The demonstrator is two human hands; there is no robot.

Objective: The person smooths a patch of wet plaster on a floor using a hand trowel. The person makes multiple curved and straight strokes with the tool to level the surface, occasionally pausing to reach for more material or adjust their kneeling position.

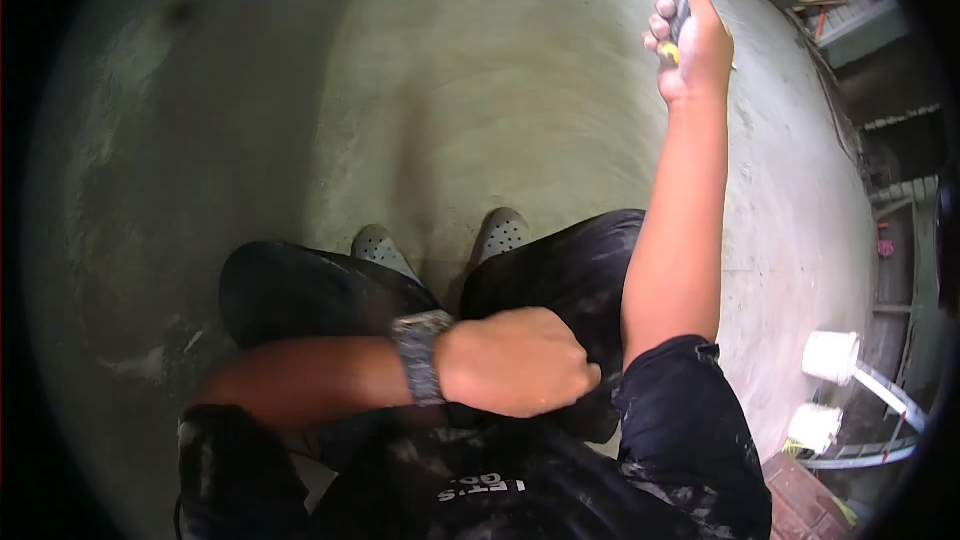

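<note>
My right hand [700, 35] is stretched far forward at the upper right, its fingers wrapped around a hand tool with a dark grey and yellow handle [683, 18]. The far end of the tool lies near the top edge, against a pale grey surface, and its shape is hard to make out. Across my lap lies my left hand [515, 365], back upward, curled into a fist. Its fingertips and palm are hidden, so anything inside does not show. A wristwatch [418, 360] with a grey band sits on the left wrist.
Smeared grey plaster or cement [480, 70] spreads ahead of my light perforated clogs [500, 232]. At the lower right stand two white buckets [830, 355] beside a metal ladder [890, 395] and reddish-brown bricks or tiles [805, 500]. Shelving [850, 25] with loose items is at the upper right.
</note>
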